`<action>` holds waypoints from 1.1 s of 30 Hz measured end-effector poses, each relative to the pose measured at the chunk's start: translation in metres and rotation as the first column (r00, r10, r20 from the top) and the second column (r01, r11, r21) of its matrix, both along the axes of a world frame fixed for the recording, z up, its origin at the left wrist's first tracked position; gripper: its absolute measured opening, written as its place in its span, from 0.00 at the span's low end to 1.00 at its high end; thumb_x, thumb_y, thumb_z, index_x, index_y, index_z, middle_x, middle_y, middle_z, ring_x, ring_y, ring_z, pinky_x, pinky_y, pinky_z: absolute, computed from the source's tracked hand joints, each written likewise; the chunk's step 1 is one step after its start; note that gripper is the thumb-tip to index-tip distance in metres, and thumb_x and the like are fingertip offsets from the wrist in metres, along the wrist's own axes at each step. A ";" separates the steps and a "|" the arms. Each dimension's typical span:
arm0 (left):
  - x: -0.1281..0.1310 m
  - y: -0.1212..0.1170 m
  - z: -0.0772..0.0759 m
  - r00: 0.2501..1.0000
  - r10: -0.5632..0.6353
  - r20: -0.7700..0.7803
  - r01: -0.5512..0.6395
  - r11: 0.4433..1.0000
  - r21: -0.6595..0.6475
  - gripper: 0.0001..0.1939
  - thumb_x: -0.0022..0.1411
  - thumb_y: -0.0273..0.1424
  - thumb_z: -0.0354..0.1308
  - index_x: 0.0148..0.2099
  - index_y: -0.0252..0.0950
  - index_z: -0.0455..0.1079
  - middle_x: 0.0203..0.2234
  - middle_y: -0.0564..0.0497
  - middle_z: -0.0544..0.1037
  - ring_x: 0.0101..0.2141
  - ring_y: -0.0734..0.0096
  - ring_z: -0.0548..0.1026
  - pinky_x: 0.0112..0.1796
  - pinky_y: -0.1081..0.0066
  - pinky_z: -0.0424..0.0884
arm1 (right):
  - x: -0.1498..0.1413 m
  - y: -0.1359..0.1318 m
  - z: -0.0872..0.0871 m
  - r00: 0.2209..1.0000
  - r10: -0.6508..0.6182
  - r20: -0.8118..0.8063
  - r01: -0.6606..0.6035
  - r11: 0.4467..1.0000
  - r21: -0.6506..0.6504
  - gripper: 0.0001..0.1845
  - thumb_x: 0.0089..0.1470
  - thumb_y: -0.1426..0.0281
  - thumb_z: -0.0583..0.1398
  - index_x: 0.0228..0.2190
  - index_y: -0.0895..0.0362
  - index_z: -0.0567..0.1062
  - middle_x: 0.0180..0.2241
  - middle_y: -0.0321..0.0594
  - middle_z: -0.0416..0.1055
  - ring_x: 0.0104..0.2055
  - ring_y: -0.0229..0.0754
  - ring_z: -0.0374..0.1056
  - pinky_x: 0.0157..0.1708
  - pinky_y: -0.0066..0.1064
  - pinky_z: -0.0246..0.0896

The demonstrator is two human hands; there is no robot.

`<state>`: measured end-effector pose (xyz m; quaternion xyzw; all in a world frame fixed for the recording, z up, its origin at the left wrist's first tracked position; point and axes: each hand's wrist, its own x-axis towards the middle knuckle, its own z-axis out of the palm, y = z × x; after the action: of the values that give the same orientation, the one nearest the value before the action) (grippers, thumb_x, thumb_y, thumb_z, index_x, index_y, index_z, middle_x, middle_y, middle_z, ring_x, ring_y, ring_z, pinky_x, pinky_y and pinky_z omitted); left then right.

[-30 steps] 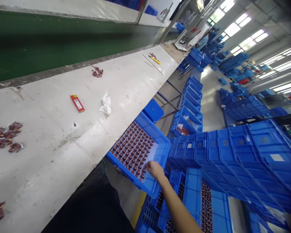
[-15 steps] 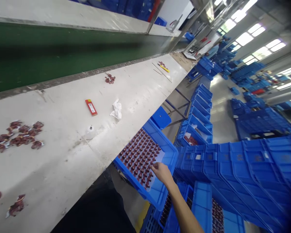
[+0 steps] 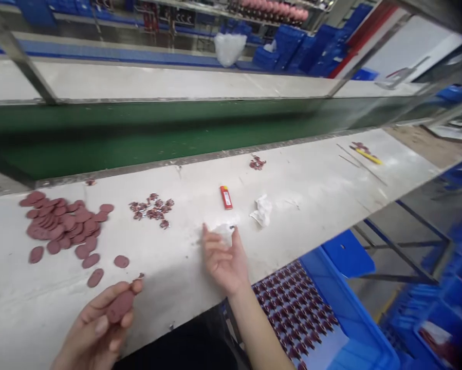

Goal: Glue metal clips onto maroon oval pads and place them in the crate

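Gripping a maroon disc in left hand, right hand open, fingers spread

The crate is glossy blue plastic, the discs matt maroon.

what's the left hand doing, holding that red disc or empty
Holding it: the left hand curls its fingers around a flat reddish oval disc, like those in the pile on the white table.
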<state>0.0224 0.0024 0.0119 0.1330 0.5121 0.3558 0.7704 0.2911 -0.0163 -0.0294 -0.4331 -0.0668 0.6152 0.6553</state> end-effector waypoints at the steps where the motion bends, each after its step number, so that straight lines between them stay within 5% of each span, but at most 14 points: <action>1: 0.004 -0.002 0.004 1.000 0.000 0.014 0.000 1.000 -0.003 0.25 0.32 0.37 0.83 0.38 0.41 0.85 0.39 0.45 0.87 0.24 0.77 0.74 0.18 0.84 0.69 | 0.001 0.010 0.001 0.999 -0.014 -0.037 0.015 0.999 0.032 0.33 0.52 0.40 0.64 0.38 0.57 0.81 0.24 0.28 0.63 0.19 0.28 0.48 0.12 0.12 0.43; 4: 0.012 -0.005 0.010 0.995 -0.033 0.094 0.034 0.999 -0.004 0.25 0.37 0.39 0.82 0.40 0.41 0.85 0.37 0.47 0.86 0.26 0.75 0.77 0.21 0.82 0.72 | -0.004 0.023 0.016 0.995 -0.019 -0.102 0.026 0.998 0.064 0.24 0.54 0.48 0.67 0.30 0.57 0.77 0.18 0.24 0.58 0.15 0.25 0.45 0.10 0.12 0.44; 7: 0.019 -0.005 0.008 0.982 -0.090 0.167 0.087 0.996 0.022 0.23 0.42 0.38 0.81 0.43 0.40 0.85 0.38 0.47 0.86 0.30 0.70 0.80 0.23 0.81 0.74 | -0.031 0.013 0.041 0.998 -0.005 -0.060 0.008 0.999 0.050 0.27 0.55 0.44 0.66 0.31 0.58 0.77 0.15 0.25 0.63 0.11 0.25 0.50 0.09 0.14 0.47; 13: 0.029 -0.010 0.005 0.945 -0.180 0.274 0.161 0.983 0.091 0.19 0.51 0.38 0.77 0.45 0.40 0.84 0.38 0.46 0.87 0.36 0.67 0.82 0.33 0.76 0.77 | -0.098 -0.023 0.078 0.901 -0.191 0.391 0.171 0.982 0.085 0.24 0.52 0.46 0.69 0.35 0.54 0.76 0.20 0.32 0.72 0.16 0.36 0.69 0.16 0.26 0.65; 18: 0.030 -0.013 0.009 0.937 -0.179 0.299 0.154 0.983 0.103 0.17 0.53 0.38 0.76 0.45 0.41 0.84 0.39 0.49 0.87 0.37 0.68 0.83 0.43 0.73 0.79 | -0.106 -0.026 0.075 0.819 -0.269 0.507 0.233 0.963 0.135 0.18 0.58 0.49 0.66 0.37 0.50 0.76 0.22 0.32 0.73 0.19 0.39 0.70 0.18 0.32 0.68; 23: 0.030 -0.014 0.009 0.920 -0.184 0.347 0.149 0.981 0.125 0.16 0.55 0.39 0.75 0.46 0.41 0.84 0.38 0.50 0.87 0.38 0.66 0.84 0.45 0.72 0.78 | -0.105 -0.025 0.069 0.787 -0.276 0.552 0.157 0.954 0.254 0.13 0.63 0.54 0.62 0.38 0.50 0.77 0.20 0.31 0.74 0.15 0.37 0.67 0.15 0.30 0.64; 28: 0.030 -0.014 0.001 0.882 -0.215 0.419 0.148 0.971 0.189 0.14 0.61 0.36 0.70 0.49 0.41 0.83 0.42 0.48 0.87 0.40 0.62 0.85 0.47 0.69 0.78 | -0.110 -0.025 0.072 0.786 -0.268 0.557 0.195 0.963 0.187 0.13 0.64 0.53 0.61 0.40 0.48 0.76 0.20 0.30 0.74 0.17 0.40 0.70 0.18 0.32 0.66; 33: 0.029 -0.015 -0.003 0.875 -0.235 0.422 0.156 0.964 0.214 0.14 0.63 0.35 0.68 0.51 0.40 0.82 0.41 0.47 0.86 0.41 0.61 0.84 0.47 0.68 0.77 | -0.098 -0.023 0.064 0.775 -0.236 0.586 0.043 0.945 0.324 0.11 0.68 0.61 0.57 0.42 0.51 0.77 0.22 0.35 0.76 0.14 0.39 0.67 0.11 0.28 0.59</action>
<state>0.0517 -0.0127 0.0091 0.1660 0.2737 0.3400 0.8843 0.1929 -0.0393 0.0345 -0.5122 -0.3351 0.3718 0.6980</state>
